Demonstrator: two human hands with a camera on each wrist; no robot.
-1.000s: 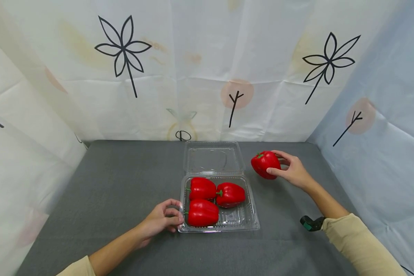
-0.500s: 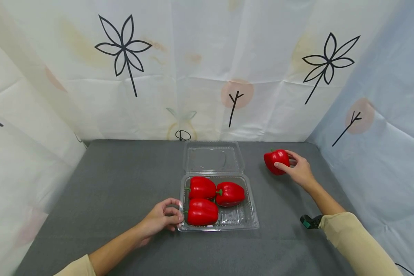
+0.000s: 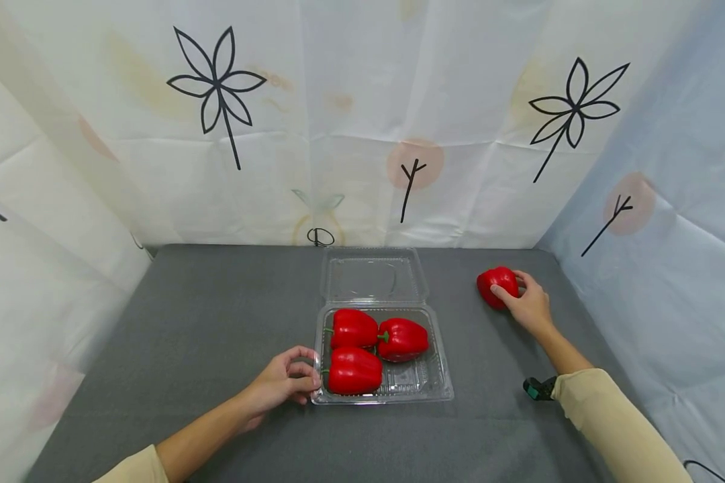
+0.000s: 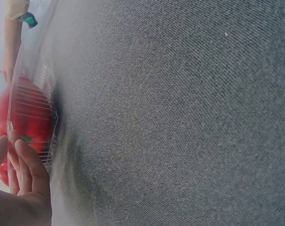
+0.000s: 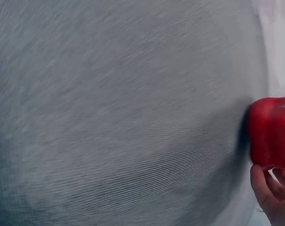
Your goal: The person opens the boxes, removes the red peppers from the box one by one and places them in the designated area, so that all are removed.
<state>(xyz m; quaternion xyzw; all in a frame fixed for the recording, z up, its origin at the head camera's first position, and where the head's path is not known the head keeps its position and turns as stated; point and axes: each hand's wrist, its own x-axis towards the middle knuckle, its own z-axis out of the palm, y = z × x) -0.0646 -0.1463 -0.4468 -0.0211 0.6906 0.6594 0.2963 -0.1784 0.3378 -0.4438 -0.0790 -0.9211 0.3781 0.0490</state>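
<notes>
A clear plastic clamshell container (image 3: 419, 382) stands on the grey table with its lid (image 3: 368, 278) laid back. In its base lie three red bell peppers: one at the back left (image 3: 354, 329), one at the front left (image 3: 355, 371) and one at the right (image 3: 403, 339). My left hand (image 3: 284, 381) pinches the container's left rim between thumb and fingers, as the left wrist view also shows. Far to the right, my right hand (image 3: 528, 305) grips another red bell pepper (image 3: 495, 285) at or just above the table; its shadow (image 5: 227, 136) falls beside it.
The grey table (image 3: 217, 302) is bounded by a patterned white cloth (image 3: 350, 121) at the back and by cloth on both sides. A dark device (image 3: 539, 389) sits on the right wrist. A black cable (image 3: 703, 466) runs at the lower right.
My right hand has carried the bell pepper rightward and lower, away from the container. The left hand, the container and the three peppers in it stay put.
</notes>
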